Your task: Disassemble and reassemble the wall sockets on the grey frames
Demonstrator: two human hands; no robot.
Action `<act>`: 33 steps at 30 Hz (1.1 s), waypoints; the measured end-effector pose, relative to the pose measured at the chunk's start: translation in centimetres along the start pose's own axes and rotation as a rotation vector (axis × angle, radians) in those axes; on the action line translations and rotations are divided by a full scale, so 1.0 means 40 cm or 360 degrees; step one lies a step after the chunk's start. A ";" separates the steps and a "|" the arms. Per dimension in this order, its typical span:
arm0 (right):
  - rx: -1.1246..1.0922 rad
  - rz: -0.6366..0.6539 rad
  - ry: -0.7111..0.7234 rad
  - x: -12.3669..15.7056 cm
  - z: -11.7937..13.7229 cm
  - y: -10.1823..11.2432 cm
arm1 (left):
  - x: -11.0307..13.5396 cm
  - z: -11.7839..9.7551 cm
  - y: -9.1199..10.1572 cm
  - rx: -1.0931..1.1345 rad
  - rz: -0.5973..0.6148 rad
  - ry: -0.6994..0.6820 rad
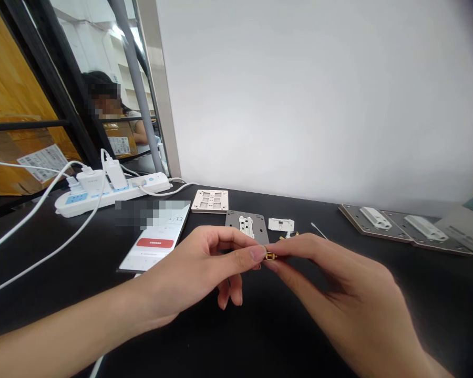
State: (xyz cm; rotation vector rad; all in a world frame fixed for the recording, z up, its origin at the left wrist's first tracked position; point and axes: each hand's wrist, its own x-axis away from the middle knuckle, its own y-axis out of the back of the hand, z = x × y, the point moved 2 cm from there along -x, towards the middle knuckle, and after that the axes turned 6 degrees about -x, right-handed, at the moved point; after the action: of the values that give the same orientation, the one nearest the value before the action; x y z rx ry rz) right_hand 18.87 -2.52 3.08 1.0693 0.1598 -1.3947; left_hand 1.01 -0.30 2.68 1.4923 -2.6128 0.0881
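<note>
Hands: two, the person's own; left hand [193, 273] comes in from the lower left, right hand [339, 283] from the lower right.
Left grip: thumb and forefinger pressed together on one end of the part, other fingers curled beneath.
Right grip: thumb and forefinger pinching the other end of the part, fingertips close to the left thumb.
Held part: one small gold metal part [270, 256], between the two hands, in the air above the table; its shape is too small to tell.
Table: one, black [284, 336], under everything below.
Phone: one, lying left of the hands, its screen lit with a red button [155, 242]; some of the screen is pixelated.
Small pieces: gold bits [288, 235], count unclear, just behind the right hand; one white plastic piece [280, 224]; one thin white swab [318, 230].
Plates: one grey plate with a white insert [246, 227] behind the hands; one white perforated plate [209, 201] beyond it; two grey plates with white blocks [402, 228] at the far right, beside papers [461, 228].
Power: one white power strip [110, 195], two chargers [96, 181], white cables [35, 220].
Room: one seated person [118, 110] beyond a dark frame [59, 89], cardboard boxes [19, 157], white wall [319, 94].
</note>
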 end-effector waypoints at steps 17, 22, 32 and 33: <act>0.0016 0.0037 0.0054 0.008 -0.007 0.000 | -0.005 0.010 0.000 0.0235 -0.0156 -0.0078; 0.0024 0.0031 0.0050 0.004 -0.005 -0.002 | -0.005 0.010 0.002 0.0185 -0.0145 -0.0109; 0.0035 0.0055 0.0078 0.002 -0.001 -0.001 | -0.005 0.009 0.010 0.0199 -0.0018 -0.0076; 0.0037 0.0064 0.0088 0.002 0.000 -0.001 | -0.006 0.011 0.011 0.0209 -0.0012 -0.0071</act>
State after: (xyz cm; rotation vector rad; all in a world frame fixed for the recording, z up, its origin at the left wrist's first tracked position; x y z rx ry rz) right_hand 18.86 -2.57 2.99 1.1251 0.1619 -1.3343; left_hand 0.71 0.09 2.23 1.5626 -2.6835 0.2325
